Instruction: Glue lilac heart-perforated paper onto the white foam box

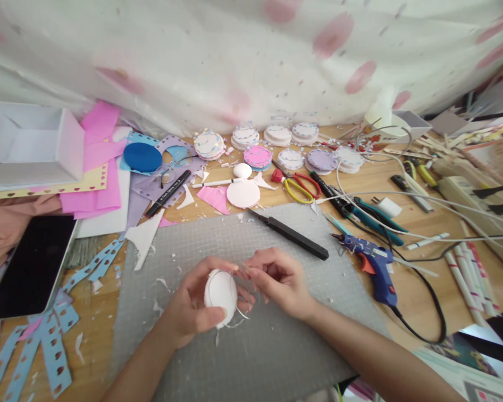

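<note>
I see my left hand (193, 307) closed around a white foam ball (220, 290), thumb across its front and fingers curled behind it, holding it just above the grey cutting mat (251, 357). My right hand (279, 282) is pinched narrow at the ball's upper right edge, fingertips gripping a thin clear strand (245, 304) that loops down beside the ball; I cannot tell what the strand is made of. Small white scraps lie on the mat under the hands.

Beyond the mat lie a black craft knife (293, 237), a pale pink foam disc (243, 194) and, just past it, a second white ball (242, 170). Red and yellow scissors (299, 187) lie near the disc's right. A blue glue gun (375, 262) rests on the wooden table (406, 312) right of the mat, its black cord trailing toward me.

For containers, a white open box (29, 145) sits at far left on pink and yellow paper sheets (96, 167); from here its inside looks bare. A smaller white tray (406, 125) stands at far right under the curtain; I cannot tell what it contains. Stacks of decorated round foam pieces (276, 137) line the back edge. A dark tablet (31, 265) lies left of the mat, beside blue punched paper strips (54, 346).
</note>
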{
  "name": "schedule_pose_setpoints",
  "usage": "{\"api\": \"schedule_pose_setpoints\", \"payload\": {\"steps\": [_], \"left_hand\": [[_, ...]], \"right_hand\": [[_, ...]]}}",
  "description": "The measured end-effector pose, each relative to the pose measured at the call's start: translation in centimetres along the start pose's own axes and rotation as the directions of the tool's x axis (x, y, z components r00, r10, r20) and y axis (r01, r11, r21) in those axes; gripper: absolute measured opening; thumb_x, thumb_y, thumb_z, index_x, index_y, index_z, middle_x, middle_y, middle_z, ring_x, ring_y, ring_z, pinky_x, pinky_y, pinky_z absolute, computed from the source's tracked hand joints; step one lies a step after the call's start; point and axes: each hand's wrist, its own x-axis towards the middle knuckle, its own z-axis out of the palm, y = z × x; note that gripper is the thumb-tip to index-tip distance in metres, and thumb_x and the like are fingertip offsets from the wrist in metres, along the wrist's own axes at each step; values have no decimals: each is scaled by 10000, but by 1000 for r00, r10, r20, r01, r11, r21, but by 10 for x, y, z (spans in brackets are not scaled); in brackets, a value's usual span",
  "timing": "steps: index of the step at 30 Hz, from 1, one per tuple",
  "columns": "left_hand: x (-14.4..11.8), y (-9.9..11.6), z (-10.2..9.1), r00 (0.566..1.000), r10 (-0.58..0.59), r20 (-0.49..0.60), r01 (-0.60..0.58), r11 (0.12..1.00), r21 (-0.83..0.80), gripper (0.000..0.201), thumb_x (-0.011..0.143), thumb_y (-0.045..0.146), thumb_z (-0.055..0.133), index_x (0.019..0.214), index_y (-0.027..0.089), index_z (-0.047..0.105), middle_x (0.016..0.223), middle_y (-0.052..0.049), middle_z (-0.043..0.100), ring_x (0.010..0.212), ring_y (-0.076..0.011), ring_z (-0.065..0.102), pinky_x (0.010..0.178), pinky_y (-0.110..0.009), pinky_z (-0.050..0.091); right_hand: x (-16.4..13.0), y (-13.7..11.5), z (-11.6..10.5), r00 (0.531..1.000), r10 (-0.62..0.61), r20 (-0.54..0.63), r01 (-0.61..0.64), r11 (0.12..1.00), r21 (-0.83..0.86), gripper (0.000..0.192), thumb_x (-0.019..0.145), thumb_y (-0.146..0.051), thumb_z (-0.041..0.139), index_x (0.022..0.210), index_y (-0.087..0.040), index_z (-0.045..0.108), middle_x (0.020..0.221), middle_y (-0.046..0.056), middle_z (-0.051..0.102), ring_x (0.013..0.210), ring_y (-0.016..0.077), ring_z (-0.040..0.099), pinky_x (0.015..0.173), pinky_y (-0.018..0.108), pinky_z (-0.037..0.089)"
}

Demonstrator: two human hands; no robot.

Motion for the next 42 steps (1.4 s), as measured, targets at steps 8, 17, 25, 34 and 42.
{"api": "schedule_pose_setpoints", "payload": {"steps": [8, 17, 25, 34, 42], "left_hand": [[-4, -10, -8, 987, 129, -92, -107, 972, 210, 639, 660, 271, 804, 1251, 315, 564, 1274, -87, 625, 1154, -301, 601, 969, -425, 486], [-1, -7, -16, 966, 248, -74, -19, 354, 935, 704, 708, 261, 748, 1353, 317, 472, 1376, -102, 529, 1299, -335, 437, 1079, -553, 327], [-12, 8, -19, 973, 232, -16, -9, 106, 994, 853, 680, 370, 775, 1422, 281, 361, 1453, -131, 447, 1330, -351, 405, 1066, -572, 354], [-3, 158, -109, 623, 748, -230, 408, -60, 911, 461, 901, 405, 541, 1270, 132, 492, 1271, -101, 558, 1019, -288, 617, 904, -467, 492], [26, 201, -167, 598, 739, -311, 640, -206, 741, 308, 906, 320, 570, 1182, 182, 566, 1202, -89, 594, 1011, -218, 613, 844, -422, 528]], "right_hand": [[6, -1, -1, 999, 42, -34, -39, 995, 97, 154, 867, -342, 626, 866, -196, 575, 545, -65, 515, 359, 39, 397, 309, 126, 329], [21, 5, -8, 994, 107, -28, -104, 990, 91, 306, 807, -466, 660, 831, -173, 573, 469, -86, 485, 314, 27, 319, 293, 136, 242], [23, 13, -7, 995, 98, 8, -99, 993, 66, 360, 783, -502, 665, 834, -161, 563, 463, -72, 525, 295, 25, 318, 280, 132, 210], [26, 21, -6, 990, 139, 26, -140, 988, 58, 377, 783, -513, 645, 865, -159, 544, 482, -75, 540, 296, 27, 333, 281, 129, 217], [30, 21, -4, 986, 162, 40, -164, 986, 30, 441, 721, -577, 646, 803, -158, 538, 465, -69, 535, 280, 29, 341, 265, 139, 216]]}}
